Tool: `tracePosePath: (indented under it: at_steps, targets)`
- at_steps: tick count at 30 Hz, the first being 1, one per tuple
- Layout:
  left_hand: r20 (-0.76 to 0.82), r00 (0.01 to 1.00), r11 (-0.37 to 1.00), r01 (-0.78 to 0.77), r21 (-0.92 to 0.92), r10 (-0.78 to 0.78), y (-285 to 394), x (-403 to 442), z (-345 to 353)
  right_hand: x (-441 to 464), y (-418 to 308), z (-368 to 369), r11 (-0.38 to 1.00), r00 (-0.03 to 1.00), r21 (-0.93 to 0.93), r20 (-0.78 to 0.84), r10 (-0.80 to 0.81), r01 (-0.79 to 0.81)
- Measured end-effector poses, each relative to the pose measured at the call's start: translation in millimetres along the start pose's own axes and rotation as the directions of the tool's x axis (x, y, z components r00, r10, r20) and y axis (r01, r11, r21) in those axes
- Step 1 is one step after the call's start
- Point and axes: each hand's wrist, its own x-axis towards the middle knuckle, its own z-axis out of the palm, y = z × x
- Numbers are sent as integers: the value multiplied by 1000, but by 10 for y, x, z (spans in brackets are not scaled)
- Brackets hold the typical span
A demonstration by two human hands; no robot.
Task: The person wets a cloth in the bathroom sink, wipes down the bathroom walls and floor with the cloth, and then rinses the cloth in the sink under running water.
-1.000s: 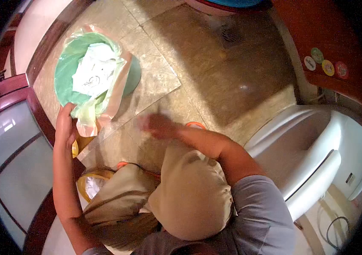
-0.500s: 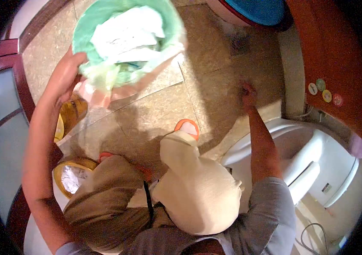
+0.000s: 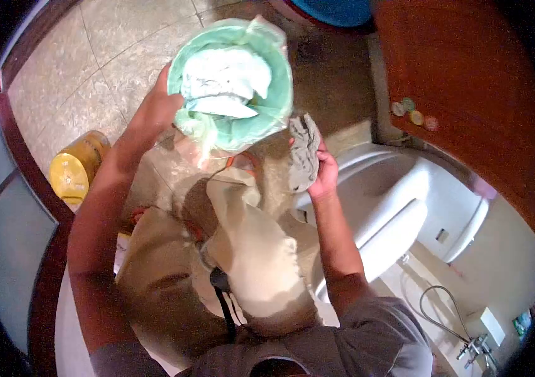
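Note:
My left hand (image 3: 162, 105) grips the left rim of a bin lined with a pale green plastic bag (image 3: 275, 107), its fingers partly hidden behind the rim. The bin is held up and tilted so that its mouth faces me. Crumpled white waste (image 3: 223, 70) lies inside, and the bag's edge hangs loosely over the lower rim. Just right of the bin, my right hand (image 3: 324, 171) holds a crumpled grey cloth (image 3: 304, 154), fingers wrapped round its right side. The cloth is close to the rim; whether they touch I cannot tell.
A yellow tub (image 3: 79, 164) lies on the tiled floor to the left. At the right stand a white toilet (image 3: 399, 232) and a reddish-brown panel (image 3: 462, 88) with round stickers. A blue basin (image 3: 340, 11) is at the top, a hose and tap (image 3: 478, 352) at the lower right.
My right hand has risen from low over the floor and now shows a grey cloth in it. In the view, the bin has shifted right and down, with my left hand still on its rim.

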Motion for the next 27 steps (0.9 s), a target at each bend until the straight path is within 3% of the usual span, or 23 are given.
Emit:
tracePosePath:
  at_steps: [2,6,11,12,14,15,18,20,22,24,26,27]
  targets:
    - [-41,999,999,3,-50,-5,137,-124,74,-300,-108,455,1000,996,-30,85,-2,5]
    - [-83,996,994,-43,-105,34,-9,-89,107,-790,-225,1271,995,999,95,39,25,-29]
    - [-146,982,993,117,-23,-120,-223,46,134,-1110,-36,2258,992,999,123,16,36,-37]
    - [-92,958,960,262,-97,-271,-162,-45,107,-1225,-30,2487,992,999,116,28,37,-40]
    - [-98,956,957,283,62,-276,-335,-87,216,-1318,-99,2652,996,998,80,54,30,-34]
    - [-127,984,943,158,292,-126,-401,-167,232,-1393,-110,2738,998,999,58,31,17,-18]
    - [-228,968,836,207,508,-101,419,-668,54,-1592,-220,3141,999,999,27,27,-26,25]
    - [-246,969,839,107,533,32,964,-1075,-86,-1768,-296,3560,998,995,35,84,-59,57]
    - [-200,978,996,72,46,-61,1552,-1386,-8,-1961,-541,3986,997,988,8,132,-75,75]
    - [84,990,954,134,-268,-115,2810,-1820,242,-2148,-763,4288,996,986,-34,153,-74,80]
    - [277,942,891,284,-355,-190,3600,-2074,519,-2349,-949,4510,996,991,-74,131,-28,38]
    - [320,941,847,258,-464,-111,3952,-2157,664,-2395,-1090,4677,984,980,-152,190,-66,95]
